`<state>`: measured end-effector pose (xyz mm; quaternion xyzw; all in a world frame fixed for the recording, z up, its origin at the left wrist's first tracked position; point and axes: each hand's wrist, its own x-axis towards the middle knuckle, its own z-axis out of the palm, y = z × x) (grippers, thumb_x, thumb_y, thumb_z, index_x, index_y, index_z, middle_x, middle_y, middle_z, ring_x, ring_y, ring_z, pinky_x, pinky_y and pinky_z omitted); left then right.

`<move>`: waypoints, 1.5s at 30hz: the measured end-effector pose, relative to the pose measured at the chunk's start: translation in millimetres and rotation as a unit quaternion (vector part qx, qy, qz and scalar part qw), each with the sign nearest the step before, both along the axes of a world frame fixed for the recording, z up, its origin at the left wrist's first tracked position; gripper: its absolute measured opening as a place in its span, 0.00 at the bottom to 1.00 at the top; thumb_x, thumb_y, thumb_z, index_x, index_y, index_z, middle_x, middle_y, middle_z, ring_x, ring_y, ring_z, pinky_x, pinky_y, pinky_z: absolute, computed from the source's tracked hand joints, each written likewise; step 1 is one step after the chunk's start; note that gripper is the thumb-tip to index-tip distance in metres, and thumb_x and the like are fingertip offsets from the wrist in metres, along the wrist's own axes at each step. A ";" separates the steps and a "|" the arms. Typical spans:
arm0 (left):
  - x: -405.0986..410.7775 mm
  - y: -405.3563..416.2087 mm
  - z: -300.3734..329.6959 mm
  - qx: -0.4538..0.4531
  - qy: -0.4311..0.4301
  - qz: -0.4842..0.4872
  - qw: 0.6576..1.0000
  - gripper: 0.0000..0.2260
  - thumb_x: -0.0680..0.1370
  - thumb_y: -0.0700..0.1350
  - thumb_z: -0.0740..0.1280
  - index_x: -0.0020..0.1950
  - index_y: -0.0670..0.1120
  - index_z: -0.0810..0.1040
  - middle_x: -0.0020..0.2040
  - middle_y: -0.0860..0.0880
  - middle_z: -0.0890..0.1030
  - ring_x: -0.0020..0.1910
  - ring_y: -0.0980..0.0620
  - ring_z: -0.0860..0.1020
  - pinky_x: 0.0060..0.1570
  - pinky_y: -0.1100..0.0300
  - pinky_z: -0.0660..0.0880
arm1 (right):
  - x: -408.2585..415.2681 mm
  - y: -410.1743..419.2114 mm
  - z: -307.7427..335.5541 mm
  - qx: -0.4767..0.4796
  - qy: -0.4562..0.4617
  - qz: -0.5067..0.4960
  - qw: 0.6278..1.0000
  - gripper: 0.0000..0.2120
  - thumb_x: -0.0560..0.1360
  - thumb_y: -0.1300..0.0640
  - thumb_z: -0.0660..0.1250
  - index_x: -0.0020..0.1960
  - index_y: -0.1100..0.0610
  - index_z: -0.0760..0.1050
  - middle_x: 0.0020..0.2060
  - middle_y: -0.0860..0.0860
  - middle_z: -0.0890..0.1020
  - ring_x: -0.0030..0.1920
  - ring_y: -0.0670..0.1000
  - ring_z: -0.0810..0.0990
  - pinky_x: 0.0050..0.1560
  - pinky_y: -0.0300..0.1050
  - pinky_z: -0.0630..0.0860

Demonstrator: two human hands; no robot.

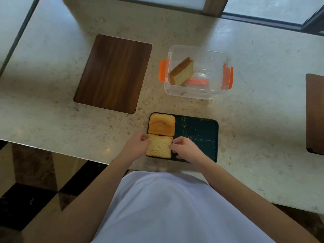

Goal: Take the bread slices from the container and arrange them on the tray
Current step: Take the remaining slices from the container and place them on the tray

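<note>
A: What is seen of the surface?

B: A pale stone counter (52, 120) is seen, with a wooden board (114, 73) set on it and a dark tray (198, 135) at the near edge.

A: How much is done?

B: Two slices are laid on the tray's left side: a crust slice (161, 125) at the far corner and a near slice (159, 146) touching it. The near slice is pinched at its edges by the left hand (135, 145) and the right hand (185, 149), as if being squared up.

A: And what is left?

B: The tray's right half is bare except for crumbs. A stack of bread (182, 71) is leaned inside the clear container (219, 79), well apart from the tray. The task is judged under half done.
</note>
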<state>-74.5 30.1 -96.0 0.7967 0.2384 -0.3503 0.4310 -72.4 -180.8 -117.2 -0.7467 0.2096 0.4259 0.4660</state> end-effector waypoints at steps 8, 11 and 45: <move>76.7 -47.3 83.6 -0.113 -0.044 -0.054 0.991 0.15 0.82 0.45 0.64 0.69 0.45 0.75 0.64 0.46 0.80 0.59 0.47 0.81 0.58 0.52 0.80 | 63.9 -34.3 50.6 0.058 -0.049 -0.097 0.992 0.11 0.81 0.55 0.67 0.61 0.58 0.79 0.51 0.53 0.86 0.46 0.48 0.85 0.46 0.42 0.84; 113.4 -65.7 123.7 -0.337 -0.017 0.062 0.939 0.16 0.81 0.45 0.65 0.68 0.40 0.76 0.63 0.39 0.82 0.59 0.42 0.83 0.59 0.51 0.81 | 97.7 -37.8 83.7 0.244 -0.028 -0.263 0.933 0.09 0.81 0.60 0.65 0.58 0.64 0.77 0.48 0.57 0.84 0.43 0.51 0.85 0.43 0.43 0.83; 278.6 -128.5 80.4 -0.043 0.009 -0.111 0.993 0.35 0.76 0.66 0.62 0.70 0.38 0.74 0.64 0.41 0.80 0.58 0.44 0.79 0.57 0.52 0.74 | 228.7 -48.4 95.8 0.390 0.153 -0.415 0.808 0.41 0.82 0.36 0.55 0.80 0.66 0.56 0.73 0.65 0.71 0.71 0.65 0.73 0.74 0.66 0.66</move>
